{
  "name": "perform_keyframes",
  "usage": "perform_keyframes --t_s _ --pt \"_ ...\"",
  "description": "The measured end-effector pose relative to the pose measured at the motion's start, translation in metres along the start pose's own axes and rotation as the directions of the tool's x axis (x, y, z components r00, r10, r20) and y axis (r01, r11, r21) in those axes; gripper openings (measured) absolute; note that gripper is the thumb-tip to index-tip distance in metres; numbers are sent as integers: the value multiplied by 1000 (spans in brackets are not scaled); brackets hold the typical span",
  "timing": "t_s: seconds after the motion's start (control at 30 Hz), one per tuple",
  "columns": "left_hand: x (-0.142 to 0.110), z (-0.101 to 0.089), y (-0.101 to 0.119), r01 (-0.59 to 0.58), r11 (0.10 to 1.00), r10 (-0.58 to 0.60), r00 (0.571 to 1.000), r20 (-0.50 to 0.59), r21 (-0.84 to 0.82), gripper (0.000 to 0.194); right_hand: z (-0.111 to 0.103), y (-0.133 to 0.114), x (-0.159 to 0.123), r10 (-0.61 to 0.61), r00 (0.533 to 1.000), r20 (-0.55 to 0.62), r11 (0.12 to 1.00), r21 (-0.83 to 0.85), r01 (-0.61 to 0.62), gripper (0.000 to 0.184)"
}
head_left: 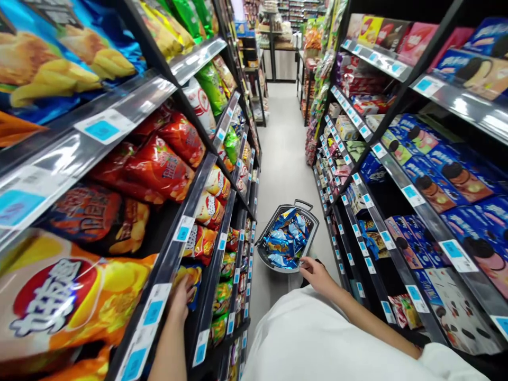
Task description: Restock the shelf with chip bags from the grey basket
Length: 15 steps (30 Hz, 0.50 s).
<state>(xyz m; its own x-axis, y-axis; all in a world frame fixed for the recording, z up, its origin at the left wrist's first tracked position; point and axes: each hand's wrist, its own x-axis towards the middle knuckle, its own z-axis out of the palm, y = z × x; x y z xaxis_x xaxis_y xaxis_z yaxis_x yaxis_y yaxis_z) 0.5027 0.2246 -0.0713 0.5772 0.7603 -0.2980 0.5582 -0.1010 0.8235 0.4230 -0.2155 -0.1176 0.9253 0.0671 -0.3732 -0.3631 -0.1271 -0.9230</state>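
I stand in a narrow shop aisle. My left hand rests on the front edge of a left-side shelf, fingers curled round a yellow-and-blue snack bag. My right hand reaches down to the near rim of a grey shopping basket on the floor, fingers partly bent, nothing clearly in them. The basket holds several blue snack packets.
Shelves of crisp bags line the left. Shelves of blue biscuit boxes line the right. The pale floor runs ahead to more racks at the far end. My white top fills the bottom.
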Motion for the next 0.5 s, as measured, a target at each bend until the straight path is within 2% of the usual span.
perform_keyframes --t_s 0.07,0.2,0.33,0.5 --pt "0 -1 3 67 998 -67 998 11 -1 39 -2 -2 -2 9 1000 -6 1000 -11 -9 34" --pt "3 -2 10 112 994 -112 993 36 -3 37 -4 -6 -3 28 1000 -14 999 -21 -28 34" --pt "5 -1 14 111 993 -109 993 45 -27 30 -3 -5 -3 40 999 -21 999 -22 -41 33" --pt "3 5 14 88 994 -87 996 27 -61 40 -5 0 -3 48 999 -25 998 -27 -48 32"
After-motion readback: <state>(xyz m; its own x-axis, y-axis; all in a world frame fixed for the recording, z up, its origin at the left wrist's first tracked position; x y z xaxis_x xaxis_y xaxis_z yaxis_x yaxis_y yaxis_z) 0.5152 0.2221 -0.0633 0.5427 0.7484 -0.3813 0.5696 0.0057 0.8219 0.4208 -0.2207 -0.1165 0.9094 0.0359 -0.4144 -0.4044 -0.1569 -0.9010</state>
